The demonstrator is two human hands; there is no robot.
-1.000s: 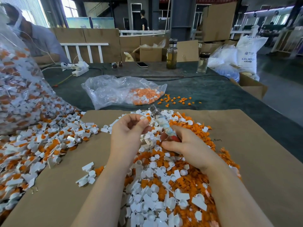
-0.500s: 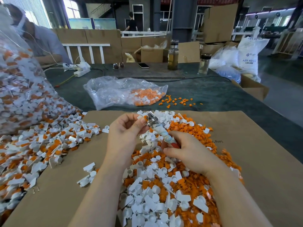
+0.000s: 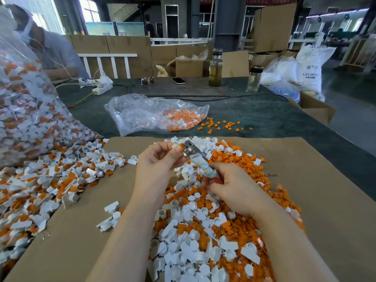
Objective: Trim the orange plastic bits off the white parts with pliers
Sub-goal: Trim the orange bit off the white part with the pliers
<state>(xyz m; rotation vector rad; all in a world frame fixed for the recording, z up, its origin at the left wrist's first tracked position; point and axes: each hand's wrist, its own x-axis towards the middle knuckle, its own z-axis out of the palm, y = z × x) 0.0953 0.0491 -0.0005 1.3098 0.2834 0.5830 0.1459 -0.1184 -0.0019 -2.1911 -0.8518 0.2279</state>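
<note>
Right hand curled round the pliers, handles gripped, left hand pinching a small white part at the metal tip, above the white-and-orange heap, bare cardboard sheet to the right, loose parts crowding the left edge

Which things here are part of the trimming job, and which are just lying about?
Job: pliers in right hand; part pinched by left hand; untrimmed pile; trimmed heap.

Lying about: phone, sunglasses, two bottles, power strip.
</note>
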